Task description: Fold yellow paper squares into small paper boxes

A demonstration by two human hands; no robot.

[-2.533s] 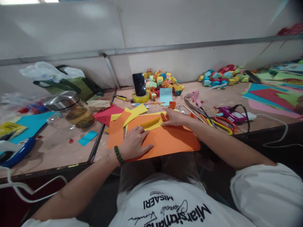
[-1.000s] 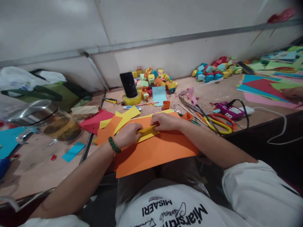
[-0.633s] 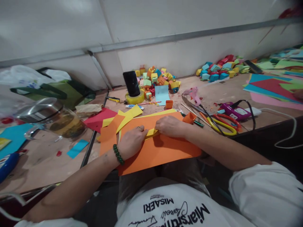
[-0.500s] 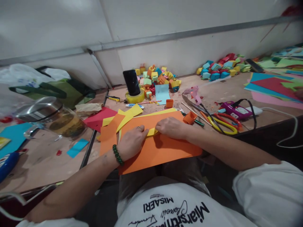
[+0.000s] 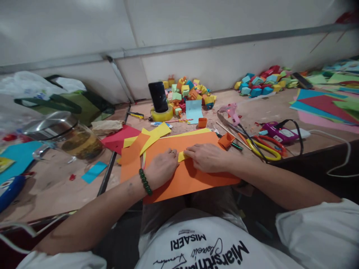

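A small folded yellow paper lies on a large orange sheet at the table's near edge. My left hand, with a ring and a green bead bracelet, presses down on the yellow paper's left part. My right hand lies flat over its right part, fingers pointing left. Only a small patch of the yellow paper shows between the two hands; the rest is hidden under them.
Yellow and orange strips and a red sheet lie left of the orange sheet. A phone stands in a tape roll, folded paper cubes behind. Scissors, a glue gun, a glass kettle and coloured sheets surround.
My hands came together over the yellow paper and pressed it flat; earlier it stood raised between my fingers. More of it is covered now. The view shifted slightly.
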